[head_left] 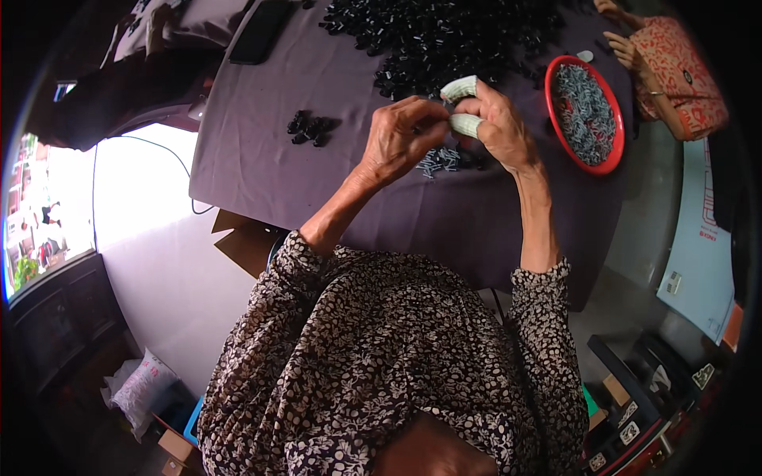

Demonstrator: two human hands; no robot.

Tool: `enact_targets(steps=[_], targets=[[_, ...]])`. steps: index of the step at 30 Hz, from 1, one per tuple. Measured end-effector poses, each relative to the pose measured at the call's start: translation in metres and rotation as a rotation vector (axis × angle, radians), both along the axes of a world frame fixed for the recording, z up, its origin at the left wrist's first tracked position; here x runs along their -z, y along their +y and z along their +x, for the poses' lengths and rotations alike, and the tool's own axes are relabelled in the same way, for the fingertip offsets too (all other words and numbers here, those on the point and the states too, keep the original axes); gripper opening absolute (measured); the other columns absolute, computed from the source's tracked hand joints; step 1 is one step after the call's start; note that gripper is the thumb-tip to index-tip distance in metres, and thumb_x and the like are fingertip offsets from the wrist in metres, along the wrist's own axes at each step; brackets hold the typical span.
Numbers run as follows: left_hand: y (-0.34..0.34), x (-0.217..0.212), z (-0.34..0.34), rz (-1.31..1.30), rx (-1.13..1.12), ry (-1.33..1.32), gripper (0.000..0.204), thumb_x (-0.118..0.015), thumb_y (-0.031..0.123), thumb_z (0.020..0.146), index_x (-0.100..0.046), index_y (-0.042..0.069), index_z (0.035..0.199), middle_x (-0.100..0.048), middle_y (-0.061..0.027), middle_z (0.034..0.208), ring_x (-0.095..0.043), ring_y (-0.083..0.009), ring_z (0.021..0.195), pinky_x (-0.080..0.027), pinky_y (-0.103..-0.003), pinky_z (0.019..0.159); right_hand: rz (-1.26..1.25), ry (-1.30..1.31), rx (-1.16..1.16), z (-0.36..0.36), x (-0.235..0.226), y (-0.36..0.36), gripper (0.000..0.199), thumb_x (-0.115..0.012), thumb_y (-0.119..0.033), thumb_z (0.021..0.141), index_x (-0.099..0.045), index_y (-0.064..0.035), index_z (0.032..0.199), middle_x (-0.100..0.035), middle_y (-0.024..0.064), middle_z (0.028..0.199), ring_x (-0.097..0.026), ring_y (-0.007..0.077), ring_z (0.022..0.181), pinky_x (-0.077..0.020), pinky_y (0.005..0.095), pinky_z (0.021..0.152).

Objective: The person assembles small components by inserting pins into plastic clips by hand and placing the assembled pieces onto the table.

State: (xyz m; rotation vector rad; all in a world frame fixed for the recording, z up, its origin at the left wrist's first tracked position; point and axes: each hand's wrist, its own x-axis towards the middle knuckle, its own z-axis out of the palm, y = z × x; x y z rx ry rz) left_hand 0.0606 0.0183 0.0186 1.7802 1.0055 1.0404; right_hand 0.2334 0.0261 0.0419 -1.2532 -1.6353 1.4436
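Note:
My left hand [403,136] and my right hand [504,131] meet over the near part of the table, fingertips almost touching. Both are closed in a pinch; whatever lies between the fingers is too small and hidden to name. Pale ribbed covers [460,89] sit on the thumb and a finger of my right hand. Just under the hands lies a small heap of grey screws [438,162], with a few black pieces beside it. Beyond them spreads a large pile of small black plastic parts [444,40]. A smaller cluster of black parts [311,128] rests to the left.
A red bowl [551,99] full of grey screws stands at the right on the cloth-covered table [262,170]. A dark phone [262,32] lies at the far left. Other people's hands [623,49] show at the far right and far left edges.

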Motion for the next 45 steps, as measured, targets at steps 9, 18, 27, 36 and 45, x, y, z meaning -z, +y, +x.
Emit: enact_targets(steps=[9,18,27,36,45], targets=[[-0.005,-0.006,-0.008,-0.457,-0.068,-0.526,0.005,-0.061,0.001,0.076,-0.061,0.001,0.08,-0.06,0.0006,0.074,-0.054,-0.0048,0.068,-0.043,-0.019,0.063,0.569,0.462,-0.049,0.0,-0.085,-0.024,0.046,-0.06,-0.016,0.082,-0.043,0.0014,0.121,-0.059,0.0114,0.102,-0.058,0.0151,0.084,-0.0446,0.0249,0.075],[-0.008,-0.008,-0.029,-0.417,-0.154,-0.521,0.003,-0.06,0.001,0.075,-0.06,0.0,0.078,-0.059,-0.0028,0.068,-0.055,-0.0084,0.065,-0.042,-0.02,0.064,0.611,0.457,0.025,0.002,-0.07,-0.024,0.044,-0.058,-0.015,0.082,-0.044,0.0016,0.12,-0.059,0.0115,0.101,-0.058,0.0155,0.084,-0.0446,0.0251,0.076],[-0.017,-0.013,-0.04,-0.412,-0.189,-0.633,0.002,-0.06,-0.001,0.074,-0.059,0.0,0.075,-0.059,-0.0038,0.068,-0.055,-0.0097,0.064,-0.044,-0.022,0.063,0.637,0.543,-0.03,-0.033,-0.067,0.0,0.041,-0.057,-0.015,0.082,-0.044,0.0019,0.118,-0.059,0.0117,0.1,-0.058,0.0159,0.084,-0.0447,0.0255,0.076],[-0.026,-0.021,-0.049,-0.433,-0.219,-0.604,0.004,-0.062,0.002,0.073,-0.059,0.001,0.075,-0.059,-0.0045,0.068,-0.056,-0.0116,0.065,-0.043,-0.024,0.064,0.626,0.723,-0.181,-0.101,-0.064,0.017,0.039,-0.055,-0.015,0.083,-0.045,0.0022,0.117,-0.059,0.0119,0.099,-0.058,0.0164,0.084,-0.0447,0.0258,0.076],[-0.03,-0.019,-0.054,-0.44,-0.192,-0.612,0.005,-0.062,0.003,0.073,-0.059,0.001,0.076,-0.058,-0.0036,0.067,-0.056,-0.0104,0.066,-0.045,-0.024,0.064,0.672,0.707,-0.206,-0.11,-0.072,0.029,0.037,-0.053,-0.014,0.083,-0.046,0.0024,0.115,-0.059,0.012,0.099,-0.058,0.0169,0.084,-0.0447,0.0261,0.077]])
